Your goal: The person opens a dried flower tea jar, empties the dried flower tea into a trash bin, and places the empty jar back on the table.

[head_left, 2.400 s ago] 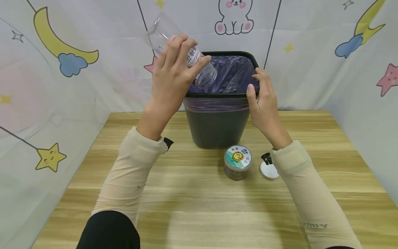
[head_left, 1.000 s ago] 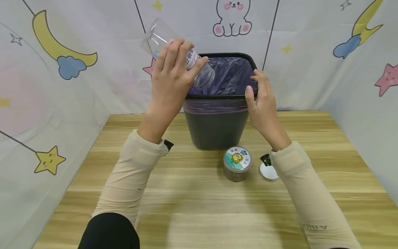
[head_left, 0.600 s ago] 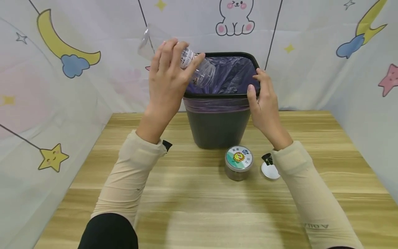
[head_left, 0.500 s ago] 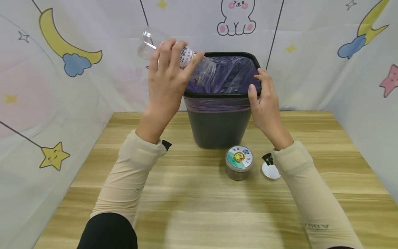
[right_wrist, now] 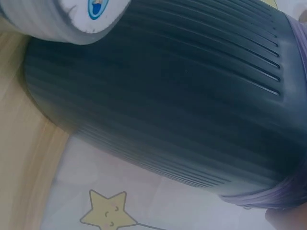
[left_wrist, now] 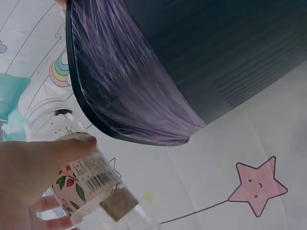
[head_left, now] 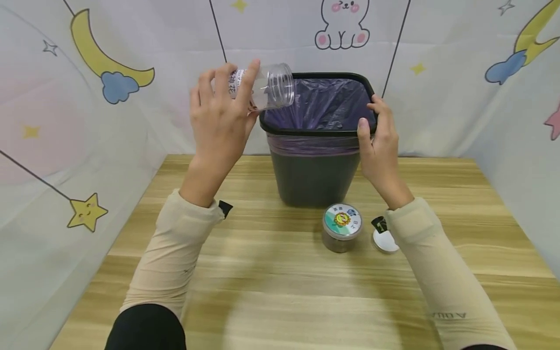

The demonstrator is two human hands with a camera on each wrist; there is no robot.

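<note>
My left hand [head_left: 220,112] grips a clear plastic jar [head_left: 280,86] round its labelled middle, lidless, its threaded mouth facing right near the left rim of the trash bin. The jar lies almost level in the air. In the left wrist view its label [left_wrist: 79,184] shows red berries and a barcode, with dark specks inside near the mouth. With my right hand [head_left: 380,150], thumb and fingers hold the right rim of the dark trash bin [head_left: 315,177], lined with a purple bag [head_left: 323,102]. The bin's bottom is hidden from view.
A round container with a sunflower lid [head_left: 342,221] stands on the wooden table [head_left: 271,291] right in front of the bin. Right of it lies a white lid [head_left: 385,241], partly covered by my right sleeve. A cartoon-print curtain [head_left: 183,43] hangs close behind the bin.
My left hand has turned the jar from tilted mouth-down over the bin to nearly level, and drawn it left and its mouth up. The right hand keeps its hold on the rim.
</note>
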